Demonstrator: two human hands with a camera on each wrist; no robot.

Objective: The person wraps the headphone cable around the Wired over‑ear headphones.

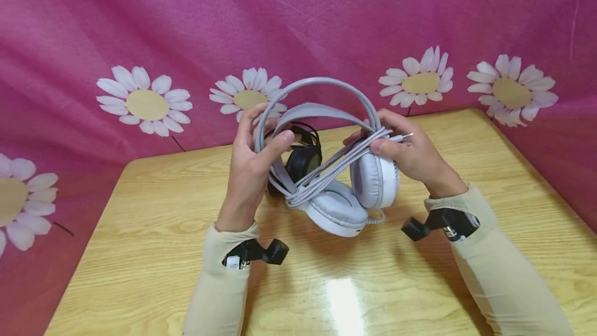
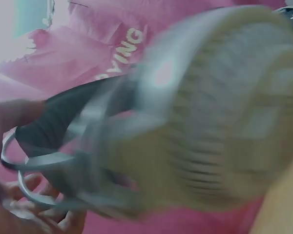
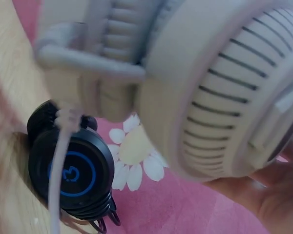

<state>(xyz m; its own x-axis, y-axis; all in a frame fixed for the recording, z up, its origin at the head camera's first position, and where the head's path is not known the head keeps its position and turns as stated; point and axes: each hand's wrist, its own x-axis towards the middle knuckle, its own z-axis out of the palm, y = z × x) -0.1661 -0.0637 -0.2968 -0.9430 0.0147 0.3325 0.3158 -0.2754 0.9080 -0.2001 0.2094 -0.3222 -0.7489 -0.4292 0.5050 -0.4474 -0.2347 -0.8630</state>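
Both hands hold up a pair of white headphones (image 1: 338, 206) above the table. My left hand (image 1: 252, 165) grips the headband on its left side, thumb across the front. On the other side my right hand (image 1: 410, 152) grips the headband near one ear cup, its thumb on the bundled grey cable (image 1: 326, 172), with the metal plug sticking out past the thumb. The cable wraps around the headset between the two cups. In the right wrist view, a ribbed white ear cup (image 3: 224, 97) fills the upper right. The left wrist view is blurred by motion.
Black headphones (image 1: 303, 162) lie on the wooden table (image 1: 163, 232) behind the white pair, partly hidden by it; the right wrist view shows a blue ring logo on one cup. A pink cloth with daisies (image 1: 326, 19) hangs behind the table.
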